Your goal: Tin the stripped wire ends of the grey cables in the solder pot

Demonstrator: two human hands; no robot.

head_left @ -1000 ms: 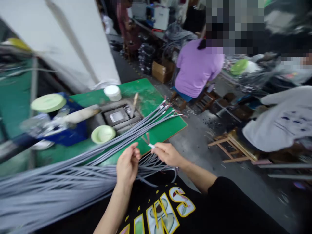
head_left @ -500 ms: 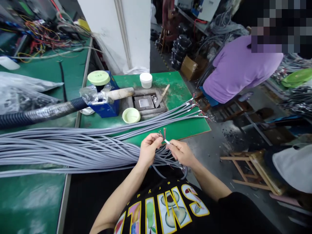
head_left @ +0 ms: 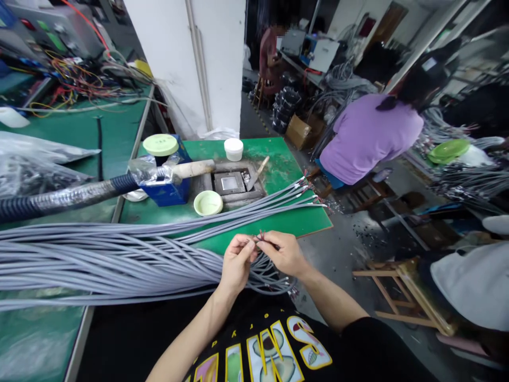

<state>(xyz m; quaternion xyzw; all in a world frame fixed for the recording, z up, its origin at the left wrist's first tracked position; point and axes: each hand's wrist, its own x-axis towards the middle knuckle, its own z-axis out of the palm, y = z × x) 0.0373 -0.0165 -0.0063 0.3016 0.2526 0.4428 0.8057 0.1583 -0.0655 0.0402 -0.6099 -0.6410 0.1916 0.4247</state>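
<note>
My left hand and my right hand meet in front of my chest, their fingertips nearly touching. Both pinch the thin coloured wires fanning out at the stripped end of a grey cable; my fingers hide most of that end. Below and around my hands lie more cable ends from a thick bundle of grey cables, which stretches left across the green table. A second group of cables runs past my hands to the table's right corner, its white-banded ends showing bare coloured wires.
Beyond the cables are a soldering pot with a scraper, a pale green dish, a white tub and a fume hose by a blue box. A person in purple sits at right, near a wooden stool.
My right hand has shifted from the white-banded cable end up to the wires, closer to my left fingertips. The camera view has tilted up slightly.
</note>
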